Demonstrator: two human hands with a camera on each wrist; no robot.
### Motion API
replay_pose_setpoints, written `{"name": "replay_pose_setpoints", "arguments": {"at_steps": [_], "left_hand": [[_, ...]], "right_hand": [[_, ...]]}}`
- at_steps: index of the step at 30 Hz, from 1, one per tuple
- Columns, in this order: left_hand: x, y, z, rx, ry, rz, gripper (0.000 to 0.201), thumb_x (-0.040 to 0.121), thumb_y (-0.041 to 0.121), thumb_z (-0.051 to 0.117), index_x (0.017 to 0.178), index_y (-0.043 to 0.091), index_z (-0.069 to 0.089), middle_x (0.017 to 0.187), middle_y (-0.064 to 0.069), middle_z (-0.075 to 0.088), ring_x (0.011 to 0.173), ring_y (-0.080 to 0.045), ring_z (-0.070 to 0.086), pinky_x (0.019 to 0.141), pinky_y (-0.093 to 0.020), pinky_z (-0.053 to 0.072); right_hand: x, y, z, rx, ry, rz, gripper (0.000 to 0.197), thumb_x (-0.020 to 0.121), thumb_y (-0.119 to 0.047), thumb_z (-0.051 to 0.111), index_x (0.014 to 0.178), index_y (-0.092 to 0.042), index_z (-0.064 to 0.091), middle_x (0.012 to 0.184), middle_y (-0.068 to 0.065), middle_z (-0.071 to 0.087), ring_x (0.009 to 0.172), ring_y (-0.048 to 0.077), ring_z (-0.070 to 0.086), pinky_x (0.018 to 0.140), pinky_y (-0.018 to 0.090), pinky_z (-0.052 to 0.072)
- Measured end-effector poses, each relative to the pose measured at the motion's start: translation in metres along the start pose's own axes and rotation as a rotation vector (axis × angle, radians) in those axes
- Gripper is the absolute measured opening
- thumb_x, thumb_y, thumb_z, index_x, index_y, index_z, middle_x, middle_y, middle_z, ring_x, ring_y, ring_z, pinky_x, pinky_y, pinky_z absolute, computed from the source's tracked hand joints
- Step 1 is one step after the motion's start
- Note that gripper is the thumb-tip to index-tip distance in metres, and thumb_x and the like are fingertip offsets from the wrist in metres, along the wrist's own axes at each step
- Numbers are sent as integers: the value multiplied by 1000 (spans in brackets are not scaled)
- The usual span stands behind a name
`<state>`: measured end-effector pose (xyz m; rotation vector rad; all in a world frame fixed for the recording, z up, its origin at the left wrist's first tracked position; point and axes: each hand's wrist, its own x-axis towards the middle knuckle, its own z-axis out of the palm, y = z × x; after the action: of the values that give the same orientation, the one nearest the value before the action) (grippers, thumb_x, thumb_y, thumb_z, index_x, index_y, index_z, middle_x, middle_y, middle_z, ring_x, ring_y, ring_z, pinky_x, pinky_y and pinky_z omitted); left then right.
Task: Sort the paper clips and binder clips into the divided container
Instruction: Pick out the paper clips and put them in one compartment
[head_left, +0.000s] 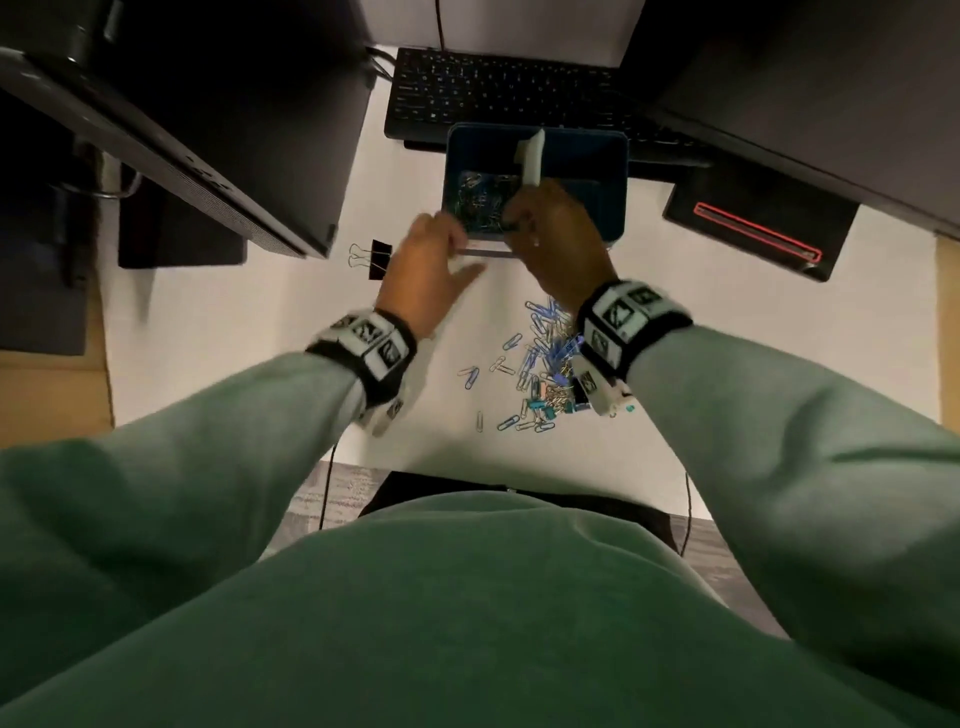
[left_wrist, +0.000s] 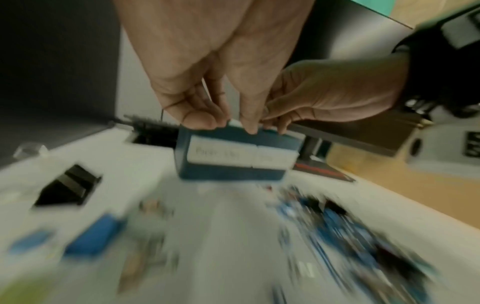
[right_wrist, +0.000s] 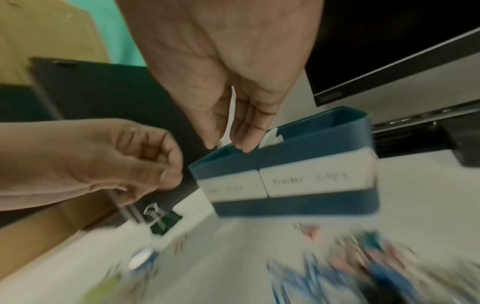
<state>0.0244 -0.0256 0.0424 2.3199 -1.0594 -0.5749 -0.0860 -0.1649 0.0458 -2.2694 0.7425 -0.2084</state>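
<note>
White worktop (head_left: 249, 332), two dark monitors, one keyboard (head_left: 498, 93). One blue divided container (head_left: 597, 156) before keyboard; I count one large black binder clip (head_left: 378, 258), loose clip pile (head_left: 540, 358) nearer me. Left grip (head_left: 431, 270) fingers loose; right grip (head_left: 556, 234) at container rim, hold unclear.

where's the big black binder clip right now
In the head view the black binder clip lies on the white desk, left of the left hand and the blue container, by the monitor base.

Clips (head_left: 540, 364) before container (head_left: 613, 166) (keyboard (head_left: 493, 93) behind)
</note>
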Motion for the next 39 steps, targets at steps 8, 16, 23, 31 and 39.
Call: {"name": "replay_pose_setpoints", "arguments": {"at_steps": [8,16,23,31,39], "left_hand": [[-95,-29,79,330,-546,177,113,58,70,74,143,14,24,132,-14,30,115,-29,41,91,-42,48],[-59,-12,96,350,-495,303,69,77,40,74,129,9,41,119,-15,41,101,-29,50,75,-46,55],[-67,-30,66,214,-458,242,53,83,35,71,123,12,44,122,-10,40,94,-25,56,75,-34,55],[-81,-49,72,242,-536,160,81,73,46,77,132,8,36,127,-12,36,96,-30,54,84,-40,52],[-47,-31,84,329,-433,292,86,74,37,79,143,15,33,133,-15,36,111,-31,46,88,-39,50]], "right_hand": [[-115,41,35,-418,-507,-77,28,84,-25,68,107,-14,57,104,4,60,94,23,61,78,36,52],[-111,71,21,-461,-443,-40,18,92,-6,56,110,-6,60,111,11,64,95,28,66,72,38,58],[-139,57,25,-434,-497,-116,44,82,-33,72,117,-14,54,115,7,58,101,22,57,81,36,54],[-132,64,31,-434,-425,-55,16,90,-12,55,105,-7,58,108,11,61,92,25,61,74,36,56],[-115,62,30,-513,-353,-9,48,80,-29,73,119,-10,52,117,11,55,105,26,55,83,40,54]]}}
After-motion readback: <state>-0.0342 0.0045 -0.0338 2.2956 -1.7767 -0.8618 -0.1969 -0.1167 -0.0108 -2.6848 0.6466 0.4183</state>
